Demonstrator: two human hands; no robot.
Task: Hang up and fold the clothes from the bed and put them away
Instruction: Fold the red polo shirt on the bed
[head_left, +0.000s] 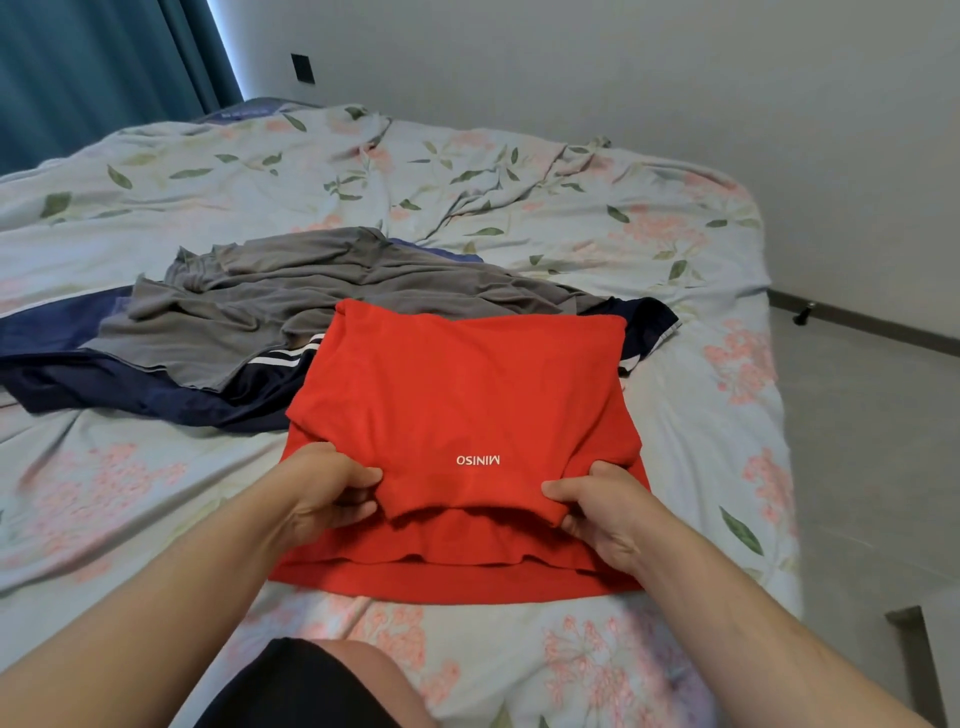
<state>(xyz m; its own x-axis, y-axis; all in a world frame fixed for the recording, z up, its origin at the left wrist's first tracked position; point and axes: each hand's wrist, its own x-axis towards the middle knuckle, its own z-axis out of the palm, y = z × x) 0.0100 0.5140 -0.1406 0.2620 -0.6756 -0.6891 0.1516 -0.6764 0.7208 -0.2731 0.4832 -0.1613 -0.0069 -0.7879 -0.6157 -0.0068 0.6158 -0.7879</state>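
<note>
**Red shirt dead ahead, one hand on each corner of the fold**

The red MINISO T-shirt (467, 395) lies on the bed (717, 447) straight in front of me at 12 o'clock. Its length runs away from me along the 6-to-12 line. The upper layer is doubled over toward me, and its loose edge crosses from 9 to 3 o'clock between my hands. A lower red layer shows below that edge, nearer to me.

My left hand (327, 491) pinches the 9 o'clock corner of the doubled layer, thumb on top and fingers curled beneath. My right hand (597, 512) pinches the 3 o'clock corner the same way. Both forearms reach in from 6 o'clock, about level with each other, so neither hand is nearer the cloth. The edge sits slightly raised off the layer under it.

I judge this a fold in progress, and the next move depends on both corners travelling together along the shirt's length.

Beyond the shirt, toward 10 and 11 o'clock, a crumpled grey garment (249, 301) lies on a navy garment with white stripes (130, 384). The red shirt's far end overlaps both.
</note>
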